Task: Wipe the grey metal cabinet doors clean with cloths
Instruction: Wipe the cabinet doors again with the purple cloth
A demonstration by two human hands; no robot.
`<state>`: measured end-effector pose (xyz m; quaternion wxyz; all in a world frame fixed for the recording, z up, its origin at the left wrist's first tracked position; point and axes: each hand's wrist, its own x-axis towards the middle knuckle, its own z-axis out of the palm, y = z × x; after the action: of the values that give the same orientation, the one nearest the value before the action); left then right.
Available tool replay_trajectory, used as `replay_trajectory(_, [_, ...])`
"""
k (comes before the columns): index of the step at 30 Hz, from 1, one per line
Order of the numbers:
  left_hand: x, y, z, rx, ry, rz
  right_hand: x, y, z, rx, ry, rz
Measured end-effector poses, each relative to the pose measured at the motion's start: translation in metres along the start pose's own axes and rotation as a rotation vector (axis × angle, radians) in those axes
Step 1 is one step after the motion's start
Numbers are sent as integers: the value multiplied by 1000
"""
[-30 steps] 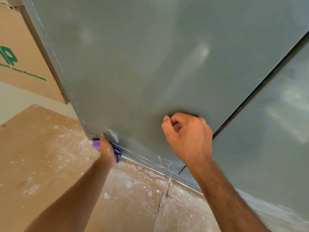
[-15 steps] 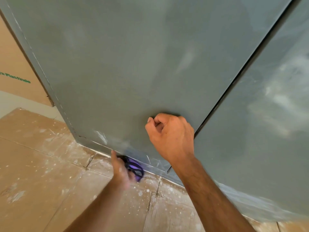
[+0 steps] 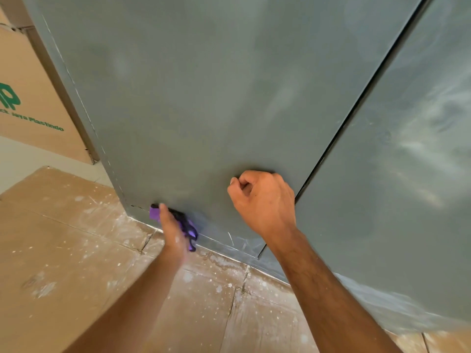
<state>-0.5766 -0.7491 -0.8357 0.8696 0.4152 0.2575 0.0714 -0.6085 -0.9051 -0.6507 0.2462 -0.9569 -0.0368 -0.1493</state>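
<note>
A grey metal cabinet door [image 3: 204,98] fills most of the upper frame, leaning away toward the top. A dark seam runs from the upper right down toward the bottom centre, dividing it from a second door [image 3: 397,200] on the right, which shows pale, cloudy smears across its surface.

The left hand [image 3: 171,231], low and left of centre in the frame, presses a purple cloth [image 3: 187,226] against the bottom left corner of the first door, just above its lower edge. Its grip is on the cloth, which bunches out to the right of the hand and from under the fingertips; how the fingers lie behind it cannot be seen.

The right hand [image 3: 263,202], near the middle of the frame, is curled into a loose fist with the knuckles against the first door, just left of the seam. Its grip is closed, and no cloth shows in it.

The floor [image 3: 76,250] across the lower frame is covered with brown sheets flecked with white spots and dust. At the left edge a cardboard box [image 3: 30,98] with green lettering stands beside the cabinet.
</note>
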Motion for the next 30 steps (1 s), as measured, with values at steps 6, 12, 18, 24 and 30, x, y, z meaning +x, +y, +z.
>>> replay_trajectory(6, [-42,-25,19,128,-125,-8,0,1,-2,5,-23,-5])
replay_trajectory(12, [-34,-21,19,15,33,-142,-4,11,-11,138,-134,30])
replay_trajectory(18, [-105,-72,32,218,-287,-205,-46,35,3,198,-260,179])
replay_trajectory(24, [-85,-59,30,139,-64,-294,-117,93,70,421,-622,754])
replay_trajectory(30, [-110,-36,13,575,-497,-190,-118,77,115,1408,-280,1165])
